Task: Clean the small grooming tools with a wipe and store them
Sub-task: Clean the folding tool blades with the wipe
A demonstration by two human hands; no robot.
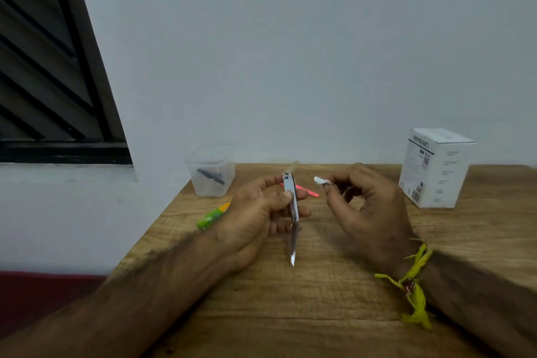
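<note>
From the head camera I see a wooden table (334, 299) pushed against a pale wall, with a dark louvred window (49, 67) up on the left.

My left hand (255, 218) is curled around a metal nail clipper (291, 197), thumb pressed on its near face and fingers wrapped behind. The clipper stands nearly upright above the table, and a thin pointed file blade (293, 250) swings out from its lower end, tip pointing down towards me.

My right hand (366, 209) sits just beside it, not touching the clipper. Thumb and forefinger are pinched on a small scrunched white wipe (320, 181), the other fingers loosely bent. A yellow thread band (414, 279) is tied around that wrist.

Behind the left hand, a pink strip (308, 191), maybe a nail file, lies flat on the table, partly hidden by the fingers. At the table's far left corner stands a clear plastic tub (211, 174) with a dark tool (210, 176) inside; I cannot tell what kind. Near the left edge, a green and orange packet (212, 216) pokes out from behind the left wrist. A white cardboard box (436, 168) with print on its sides stands at the far right, well apart from both hands.
</note>
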